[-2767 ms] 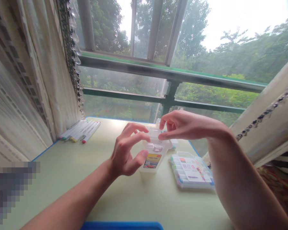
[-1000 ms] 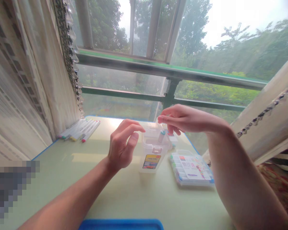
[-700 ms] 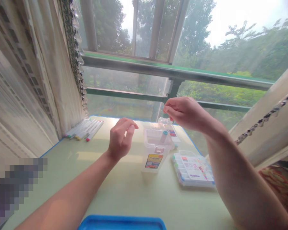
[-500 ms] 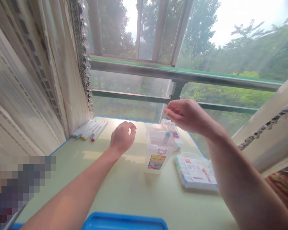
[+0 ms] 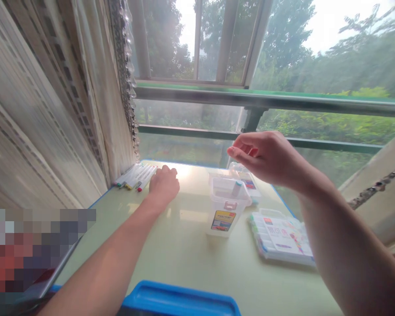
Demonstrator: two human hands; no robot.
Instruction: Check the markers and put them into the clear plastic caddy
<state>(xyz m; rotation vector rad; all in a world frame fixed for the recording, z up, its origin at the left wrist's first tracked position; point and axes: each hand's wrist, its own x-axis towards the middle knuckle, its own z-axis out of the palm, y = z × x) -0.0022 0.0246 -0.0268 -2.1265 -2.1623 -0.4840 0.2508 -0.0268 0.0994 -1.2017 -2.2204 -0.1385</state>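
My left hand [image 5: 164, 184] is low over the table beside the right end of a row of white markers [image 5: 134, 177]. Its fingers are bent downward and slightly apart; the tips are hidden, and no held thing shows. My right hand [image 5: 266, 156] is raised behind and to the right of a clear plastic box [image 5: 225, 206], its fingers loosely curled with a gap to the thumb and nothing visible between them. Inside the lidless-topped box stands one marker with a teal cap [image 5: 237, 188]. The box's clear lid [image 5: 248, 177] hangs back behind it.
A flat clear case with a printed label [image 5: 283, 237] lies right of the box, partly behind my right forearm. A blue tray edge [image 5: 184, 294] is at the table's [image 5: 177, 254] near side. Curtains [image 5: 95, 109] hang left; a window railing [image 5: 200, 96] runs behind.
My left hand has moved left and closer to the row of markers, its fingers reaching down. My right hand has stayed raised near the box. The camera view has shifted slightly left.
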